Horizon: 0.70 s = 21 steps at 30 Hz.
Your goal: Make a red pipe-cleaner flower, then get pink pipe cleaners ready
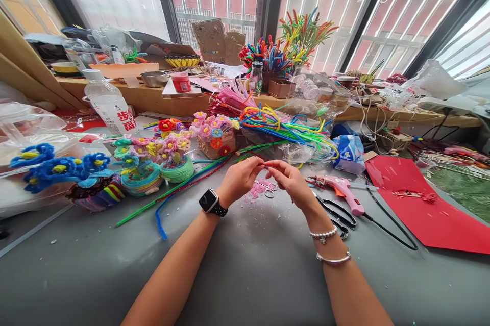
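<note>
My left hand (245, 179) and my right hand (287, 179) meet above the middle of the table, fingertips almost touching. Both are closed in a pinch on a small red piece of pipe cleaner (265, 166), mostly hidden by the fingers. Beneath them lie small scissors (270, 189) with pale pink handles, beside a heap of pink clippings (255, 192). A pink glue gun (346, 193) rests to the right of my right hand, near black-handled scissors (339, 214). Green pipe cleaners (153, 207) and a blue one (160, 221) lie left of my left hand.
Pots of pipe-cleaner flowers (176, 165) stand at the left, near a plastic bottle (111, 104). Bundled pipe cleaners (283, 124) lie behind my hands. A blue tissue pack (349, 154) and red card sheet (432, 208) are at the right. A crowded ledge (214, 99) runs behind.
</note>
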{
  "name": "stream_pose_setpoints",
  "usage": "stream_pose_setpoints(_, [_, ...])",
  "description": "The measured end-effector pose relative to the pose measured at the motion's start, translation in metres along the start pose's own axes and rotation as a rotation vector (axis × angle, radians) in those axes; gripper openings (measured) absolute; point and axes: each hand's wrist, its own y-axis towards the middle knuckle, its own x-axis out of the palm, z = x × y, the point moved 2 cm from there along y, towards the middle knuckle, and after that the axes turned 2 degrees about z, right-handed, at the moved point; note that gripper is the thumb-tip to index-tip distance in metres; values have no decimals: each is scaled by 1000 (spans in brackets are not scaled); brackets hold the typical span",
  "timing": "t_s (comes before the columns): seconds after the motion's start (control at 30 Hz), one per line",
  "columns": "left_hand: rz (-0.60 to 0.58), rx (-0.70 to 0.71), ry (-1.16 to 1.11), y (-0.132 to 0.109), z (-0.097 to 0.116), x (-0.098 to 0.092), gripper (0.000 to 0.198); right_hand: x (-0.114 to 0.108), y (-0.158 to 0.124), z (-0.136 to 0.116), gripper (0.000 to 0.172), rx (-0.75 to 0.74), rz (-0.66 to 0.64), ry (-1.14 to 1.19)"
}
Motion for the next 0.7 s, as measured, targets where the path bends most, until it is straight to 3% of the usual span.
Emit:
stream_pose_setpoints(0.13, [-11,31,-83,0,2,0,21,-4,-1,0,28,202,-60,247])
stream_pose_setpoints(0.33, [-52,93,-138,-1,9,-3,24,-5,-4,1,35,334,-176,341])
stream_pose_setpoints(0.5, [-104,107,-172,-1,11,-6,25,-5,-3,1,34,331,-191,289])
stream_pose_setpoints(0.7, [-181,-32,-119,0,3,-5,30,-3,-2,-5,27,195,-61,-6])
